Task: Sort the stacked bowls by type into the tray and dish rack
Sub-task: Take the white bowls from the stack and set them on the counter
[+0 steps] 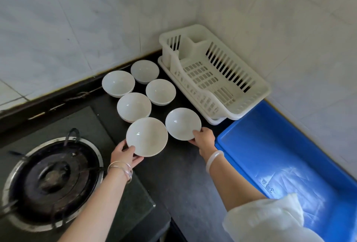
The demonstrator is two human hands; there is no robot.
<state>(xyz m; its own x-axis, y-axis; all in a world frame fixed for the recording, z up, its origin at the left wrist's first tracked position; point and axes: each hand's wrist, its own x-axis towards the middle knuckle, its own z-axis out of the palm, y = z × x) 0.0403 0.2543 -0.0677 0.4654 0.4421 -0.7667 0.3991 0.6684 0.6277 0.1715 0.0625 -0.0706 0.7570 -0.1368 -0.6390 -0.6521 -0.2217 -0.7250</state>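
Observation:
Several white bowls stand on the dark counter (179, 168). My left hand (124, 156) grips the near rim of the closest, widest bowl (146, 136), thumb on its inside edge. My right hand (204, 139) pinches the rim of a second bowl (182, 123) just to its right. Behind them sit a stacked bowl (133, 106), then bowls at the back left (118, 83), back middle (144, 71) and centre (160, 91). The white dish rack (257, 89) stands in the corner with nothing in it. The blue tray (249, 126) lies at the right, also holding nothing.
A gas stove burner (51, 181) on a glass hob fills the lower left. Tiled walls close the back and right sides. A white sleeve (266, 220) covers part of the tray's near end. Bracelets ring both wrists.

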